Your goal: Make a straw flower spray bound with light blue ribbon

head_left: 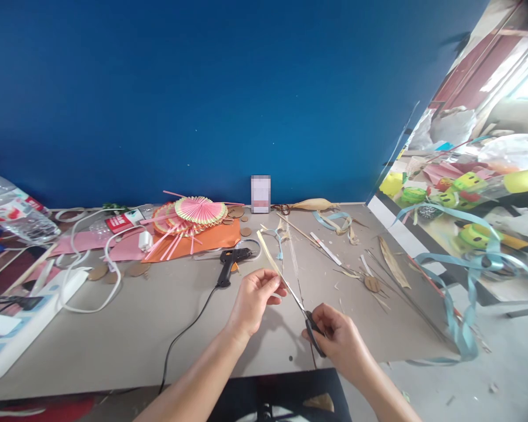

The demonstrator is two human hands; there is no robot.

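My left hand (257,296) pinches a thin pale yellow strip (267,249) between thumb and fingers, its long end pointing up and away. A pair of scissors (313,334) with black handles is gripped in my right hand (337,334). The blades run up to the left and reach my left fingertips, close to the strip. Whether the blades touch the strip I cannot tell. Left of my hands a black glue gun (229,264) lies on the grey table (193,351).
Pink paper fans (200,211) lie on orange paper (217,237) at the back. A white power strip (30,334) and plastic bottle (17,205) are at left. Dried husks (393,264) and thin sticks lie at right; blue ribbon (470,293) hangs over the right edge. A small card (260,194) stands against the blue wall.
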